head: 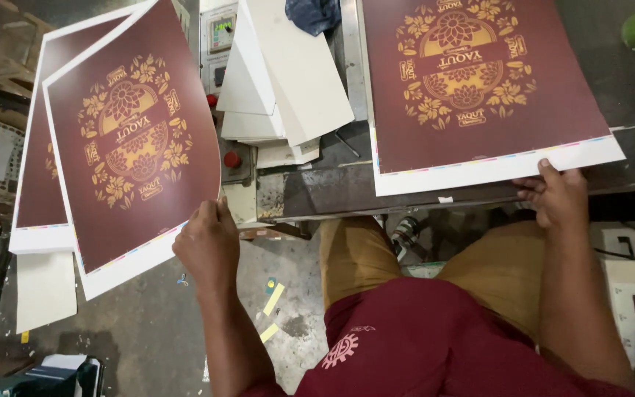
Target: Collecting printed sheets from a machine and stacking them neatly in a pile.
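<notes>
One maroon printed sheet (pixel 130 147) is already lifted off, held at the left of the frame by the left hand (pixel 209 246), which pinches its lower white margin. It hangs tilted over a further stack of sheets (pixel 38 191) at the far left. The right hand (pixel 558 197) grips the near edge of the sheet on the worktop (pixel 479 81), upper right, fingers curled under. That sheet may top a pile; the edge is too thin to tell. Each sheet is dark maroon with a gold floral emblem and white border.
</notes>
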